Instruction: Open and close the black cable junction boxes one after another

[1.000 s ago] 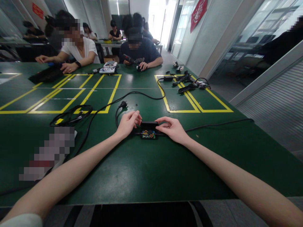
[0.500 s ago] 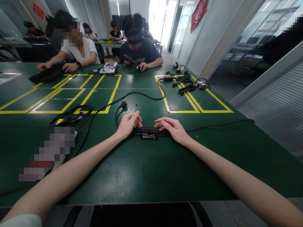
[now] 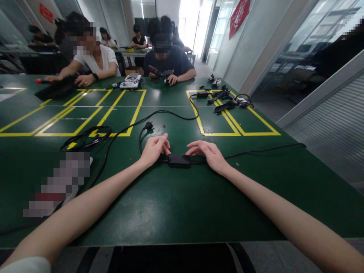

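A black power adapter [image 3: 179, 160] lies on the green table in front of me, its cover down over the inside. Cords leave it on both sides. My left hand [image 3: 155, 149] is at its left upper corner, fingers loosely bent and apart, gripping nothing. At the right upper corner is my right hand [image 3: 206, 152], open, its fingertips at or just above the cover's edge; whether they touch I cannot tell. Behind my left hand a black power plug [image 3: 148, 126] rests on the table, its cord curving down toward that hand.
To the left lie a coiled black cable [image 3: 87, 138] and a blurred-out long object [image 3: 58, 185]. Yellow tape outlines [image 3: 136, 113] mark the table. Black parts and cables [image 3: 226, 99] sit at the far right. Two people work across the table, one with a power strip [image 3: 131, 81] nearby.
The adapter's cover has swung down toward me, hiding the circuit board that showed before. My hands have hardly moved. A red-tipped tool now shows by the person across at left.
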